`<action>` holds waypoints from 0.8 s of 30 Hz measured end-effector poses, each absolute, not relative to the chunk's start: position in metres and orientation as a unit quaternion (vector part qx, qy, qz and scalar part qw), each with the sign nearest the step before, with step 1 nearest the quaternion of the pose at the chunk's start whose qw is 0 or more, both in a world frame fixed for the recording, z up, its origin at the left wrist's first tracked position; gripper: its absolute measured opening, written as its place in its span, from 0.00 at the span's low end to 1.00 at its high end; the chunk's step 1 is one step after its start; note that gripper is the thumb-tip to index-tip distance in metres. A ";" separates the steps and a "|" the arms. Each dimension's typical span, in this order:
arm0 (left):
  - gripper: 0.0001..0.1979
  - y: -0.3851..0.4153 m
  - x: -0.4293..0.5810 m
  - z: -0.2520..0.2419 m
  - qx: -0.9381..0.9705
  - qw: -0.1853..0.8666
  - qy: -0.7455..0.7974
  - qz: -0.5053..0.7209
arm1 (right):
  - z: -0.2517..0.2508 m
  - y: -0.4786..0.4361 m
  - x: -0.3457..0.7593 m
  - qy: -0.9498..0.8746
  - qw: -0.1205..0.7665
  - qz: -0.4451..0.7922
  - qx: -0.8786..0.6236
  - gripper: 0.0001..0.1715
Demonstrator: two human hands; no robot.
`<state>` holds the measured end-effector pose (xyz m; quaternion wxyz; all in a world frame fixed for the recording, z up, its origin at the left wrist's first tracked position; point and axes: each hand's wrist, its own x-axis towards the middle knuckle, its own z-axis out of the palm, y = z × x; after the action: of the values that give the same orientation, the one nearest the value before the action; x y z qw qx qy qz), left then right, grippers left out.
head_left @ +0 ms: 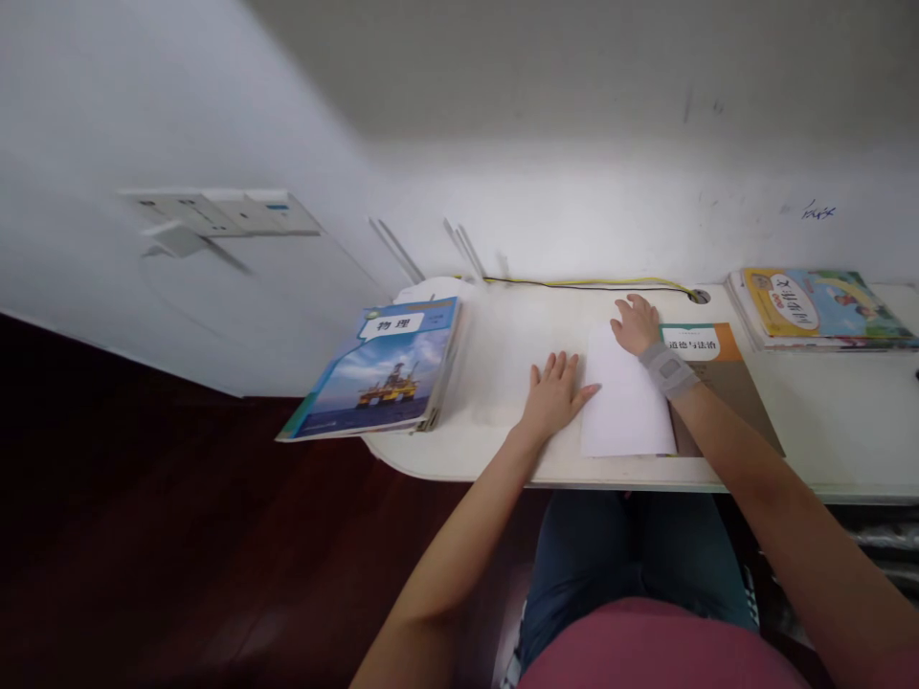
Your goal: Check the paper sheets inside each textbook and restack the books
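Observation:
My left hand (pixel 555 394) lies flat on the white desk with its fingers spread, just left of a white sheet of paper (pixel 626 411). The sheet covers the left part of a brown textbook (pixel 725 392) with a green and orange top band; whether it is loose or joined to the book I cannot tell. Over the upper edge of the sheet and book rests my right hand (pixel 638 325), fingers apart and slightly bent, holding nothing that I can see. A grey band is around that wrist.
A stack of books topped by a blue physics textbook (pixel 388 368) overhangs the desk's (pixel 495 445) rounded left end, beside a white device with upright antennas (pixel 466 249). Picture-covered books (pixel 825 304) are piled at right. Yellow and black cables (pixel 603 284) run into a desk hole (pixel 699 297).

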<state>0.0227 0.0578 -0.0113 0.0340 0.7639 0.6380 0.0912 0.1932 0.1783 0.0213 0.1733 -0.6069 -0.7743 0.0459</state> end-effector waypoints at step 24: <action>0.31 0.067 0.005 -0.023 0.695 0.098 0.670 0.242 | -0.019 0.126 0.233 -0.810 0.189 0.130 -0.540 0.34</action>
<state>0.0051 0.0669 -0.0227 0.0985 0.6952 0.6696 0.2422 0.2333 0.1260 -0.0191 0.1893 -0.5402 -0.8097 0.1296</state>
